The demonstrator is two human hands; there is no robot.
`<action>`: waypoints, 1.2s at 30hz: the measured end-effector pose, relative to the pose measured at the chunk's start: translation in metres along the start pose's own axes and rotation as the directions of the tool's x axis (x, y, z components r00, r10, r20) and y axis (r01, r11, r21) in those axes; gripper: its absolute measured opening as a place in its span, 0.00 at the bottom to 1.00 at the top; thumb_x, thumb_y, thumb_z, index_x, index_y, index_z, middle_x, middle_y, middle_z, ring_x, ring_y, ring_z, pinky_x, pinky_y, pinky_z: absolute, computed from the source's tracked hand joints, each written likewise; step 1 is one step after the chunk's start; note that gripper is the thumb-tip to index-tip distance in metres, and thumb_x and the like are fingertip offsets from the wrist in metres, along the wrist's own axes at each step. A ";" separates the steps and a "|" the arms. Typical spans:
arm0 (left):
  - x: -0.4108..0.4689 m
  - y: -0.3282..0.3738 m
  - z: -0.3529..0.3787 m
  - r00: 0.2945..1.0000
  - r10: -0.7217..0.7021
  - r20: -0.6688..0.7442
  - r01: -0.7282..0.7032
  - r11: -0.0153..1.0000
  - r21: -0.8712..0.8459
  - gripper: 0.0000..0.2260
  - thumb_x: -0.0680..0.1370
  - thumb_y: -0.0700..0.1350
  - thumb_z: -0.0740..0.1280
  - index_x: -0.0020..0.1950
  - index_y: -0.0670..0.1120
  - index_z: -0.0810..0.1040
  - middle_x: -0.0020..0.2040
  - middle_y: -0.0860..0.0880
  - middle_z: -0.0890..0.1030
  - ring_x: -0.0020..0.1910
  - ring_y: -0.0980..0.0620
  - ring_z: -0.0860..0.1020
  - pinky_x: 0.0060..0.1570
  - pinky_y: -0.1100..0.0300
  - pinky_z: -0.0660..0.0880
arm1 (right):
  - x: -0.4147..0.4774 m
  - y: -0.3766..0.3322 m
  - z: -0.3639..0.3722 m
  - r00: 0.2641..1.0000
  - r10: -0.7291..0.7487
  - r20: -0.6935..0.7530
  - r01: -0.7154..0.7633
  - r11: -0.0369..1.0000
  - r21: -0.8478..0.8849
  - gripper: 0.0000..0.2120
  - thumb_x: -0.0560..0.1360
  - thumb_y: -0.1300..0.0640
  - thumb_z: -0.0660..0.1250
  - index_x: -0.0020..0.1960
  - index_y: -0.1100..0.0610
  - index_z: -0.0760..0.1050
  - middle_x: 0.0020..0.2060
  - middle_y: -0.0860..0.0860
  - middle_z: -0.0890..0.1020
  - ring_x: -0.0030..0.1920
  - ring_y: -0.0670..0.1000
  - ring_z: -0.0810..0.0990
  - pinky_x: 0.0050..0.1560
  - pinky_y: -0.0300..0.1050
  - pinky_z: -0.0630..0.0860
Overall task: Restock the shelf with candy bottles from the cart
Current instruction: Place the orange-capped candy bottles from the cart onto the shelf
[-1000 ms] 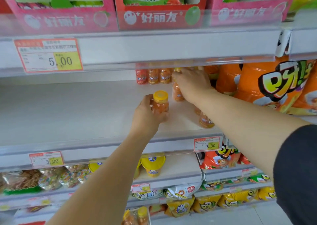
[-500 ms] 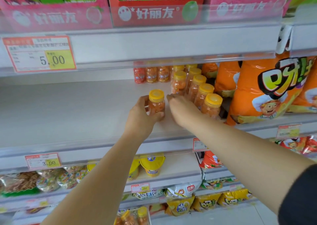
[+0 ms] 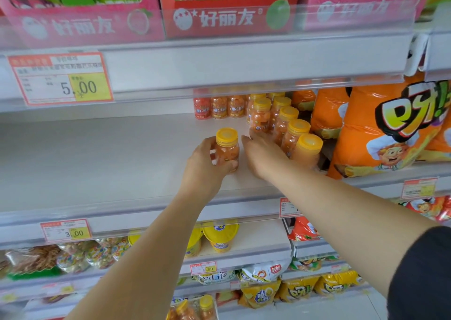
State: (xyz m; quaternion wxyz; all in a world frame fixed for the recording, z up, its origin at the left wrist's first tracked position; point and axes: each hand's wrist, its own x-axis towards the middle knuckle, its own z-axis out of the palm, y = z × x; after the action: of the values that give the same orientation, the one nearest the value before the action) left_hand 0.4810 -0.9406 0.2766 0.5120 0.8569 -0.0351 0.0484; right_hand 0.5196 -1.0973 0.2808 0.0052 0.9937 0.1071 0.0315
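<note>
- The left hand (image 3: pixel 207 163) grips one candy bottle (image 3: pixel 227 148) by its body, upright, with its base on or just above the shelf (image 3: pixel 97 153); contact with the shelf cannot be confirmed.
- The right hand (image 3: pixel 263 156) carries nothing. A second ago it reached deep toward the back row; it has since withdrawn and now lies flat on the shelf, fingers loosely extended, between the held bottle and the filled column.
- That withdrawal exposes a column of yellow-capped bottles (image 3: pixel 288 129) running front to back, just beside the orange snack bags (image 3: pixel 380 129). This column reads as complete.
- The held bottle has stayed in nearly the same place over the last second, just left of the column.
- Judgement: the bottle starts a second column; the wide bare shelf to the left indicates restocking is at an early stage.
- More bottles (image 3: pixel 192 310) show at the bottom edge, probably in the cart.
</note>
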 end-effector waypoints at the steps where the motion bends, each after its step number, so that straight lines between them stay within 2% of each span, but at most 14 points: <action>1: 0.001 -0.001 0.000 1.000 0.001 -0.002 -0.001 1.000 0.013 0.28 0.72 0.45 0.76 0.70 0.50 0.71 0.62 0.51 0.77 0.58 0.52 0.77 0.55 0.59 0.71 | -0.004 0.000 -0.002 1.000 -0.005 0.004 0.005 1.000 0.022 0.25 0.76 0.67 0.62 0.72 0.63 0.65 0.67 0.62 0.68 0.69 0.63 0.66 0.66 0.58 0.71; 3: 0.004 -0.001 0.000 1.000 -0.001 0.003 0.001 0.999 0.035 0.29 0.72 0.45 0.76 0.71 0.50 0.71 0.63 0.49 0.76 0.58 0.51 0.77 0.55 0.59 0.71 | -0.019 0.001 -0.009 0.999 -0.015 0.033 0.012 0.995 0.100 0.25 0.75 0.69 0.62 0.71 0.63 0.66 0.66 0.61 0.71 0.67 0.61 0.70 0.64 0.55 0.73; 6: 0.010 0.005 0.004 0.999 -0.003 0.036 0.002 0.999 0.050 0.27 0.72 0.44 0.76 0.70 0.49 0.72 0.62 0.49 0.77 0.57 0.50 0.78 0.56 0.57 0.73 | -0.054 0.004 -0.017 0.994 -0.065 0.087 0.051 0.986 0.160 0.23 0.75 0.70 0.61 0.70 0.62 0.70 0.61 0.60 0.76 0.58 0.60 0.77 0.56 0.50 0.76; 9: 0.021 0.016 0.015 0.998 0.002 0.065 -0.005 0.999 0.046 0.26 0.72 0.43 0.76 0.69 0.48 0.72 0.59 0.51 0.78 0.56 0.48 0.79 0.57 0.52 0.75 | -0.087 0.011 -0.014 0.989 -0.117 0.089 0.102 0.983 0.152 0.21 0.74 0.70 0.61 0.66 0.59 0.74 0.56 0.58 0.78 0.55 0.60 0.78 0.53 0.55 0.77; 12: 0.033 0.026 0.032 0.998 0.016 0.067 -0.019 0.999 0.038 0.26 0.73 0.44 0.76 0.68 0.47 0.71 0.58 0.52 0.79 0.55 0.48 0.79 0.56 0.52 0.77 | -0.097 0.020 -0.003 0.989 -0.148 0.026 0.140 0.970 0.201 0.14 0.74 0.68 0.62 0.55 0.56 0.77 0.48 0.55 0.80 0.48 0.59 0.80 0.45 0.58 0.79; 14: 0.041 0.029 0.042 0.998 0.034 0.058 -0.038 0.997 0.061 0.25 0.72 0.45 0.76 0.67 0.47 0.72 0.59 0.51 0.80 0.55 0.47 0.79 0.55 0.50 0.77 | -0.097 0.026 0.003 0.984 -0.176 0.007 0.171 0.964 0.203 0.14 0.72 0.70 0.64 0.50 0.55 0.78 0.45 0.55 0.80 0.45 0.59 0.80 0.41 0.58 0.80; 18: 0.054 0.028 0.054 0.998 0.052 0.034 -0.053 0.998 0.025 0.24 0.71 0.46 0.77 0.64 0.47 0.73 0.57 0.49 0.80 0.54 0.47 0.80 0.55 0.47 0.78 | -0.098 0.029 0.006 0.979 -0.204 -0.004 0.201 0.958 0.203 0.23 0.69 0.73 0.62 0.59 0.55 0.79 0.49 0.57 0.82 0.49 0.60 0.80 0.45 0.57 0.80; 22: 0.060 0.024 0.060 0.997 0.071 0.030 -0.070 0.997 -0.022 0.25 0.71 0.45 0.76 0.66 0.47 0.72 0.55 0.47 0.80 0.52 0.48 0.81 0.54 0.45 0.79 | -0.099 0.028 0.008 0.975 -0.220 -0.020 0.220 0.954 0.206 0.23 0.68 0.73 0.62 0.58 0.55 0.78 0.47 0.55 0.81 0.46 0.59 0.80 0.42 0.55 0.79; 27: 0.059 0.020 0.064 0.998 0.065 0.018 -0.064 0.997 -0.051 0.27 0.72 0.46 0.76 0.68 0.48 0.70 0.55 0.51 0.79 0.53 0.52 0.80 0.54 0.52 0.79 | -0.100 0.027 0.004 0.973 -0.230 -0.022 0.230 0.954 0.192 0.20 0.68 0.71 0.63 0.56 0.56 0.78 0.46 0.54 0.80 0.46 0.58 0.78 0.43 0.54 0.78; 32: 0.067 0.020 0.069 0.998 0.063 0.008 -0.063 0.998 -0.007 0.27 0.70 0.47 0.78 0.66 0.47 0.72 0.58 0.47 0.78 0.53 0.50 0.80 0.43 0.61 0.76 | -0.104 0.024 -0.003 0.969 -0.247 -0.021 0.247 0.953 0.177 0.14 0.69 0.71 0.63 0.50 0.57 0.76 0.43 0.55 0.78 0.44 0.57 0.76 0.43 0.55 0.76; 36: 0.071 0.020 0.071 0.999 0.049 0.005 -0.049 0.999 0.018 0.27 0.69 0.46 0.78 0.65 0.47 0.72 0.57 0.46 0.78 0.51 0.50 0.79 0.42 0.62 0.74 | -0.104 0.025 -0.004 0.967 -0.255 -0.024 0.255 0.952 0.167 0.17 0.70 0.71 0.61 0.54 0.57 0.77 0.46 0.54 0.79 0.47 0.57 0.78 0.44 0.54 0.77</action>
State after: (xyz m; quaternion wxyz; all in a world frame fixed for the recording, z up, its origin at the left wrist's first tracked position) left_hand 0.5526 -1.0133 0.2694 0.5027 0.8606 -0.0567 0.0593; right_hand 0.4235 -1.1439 0.2787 -0.0751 0.9684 0.2368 0.0224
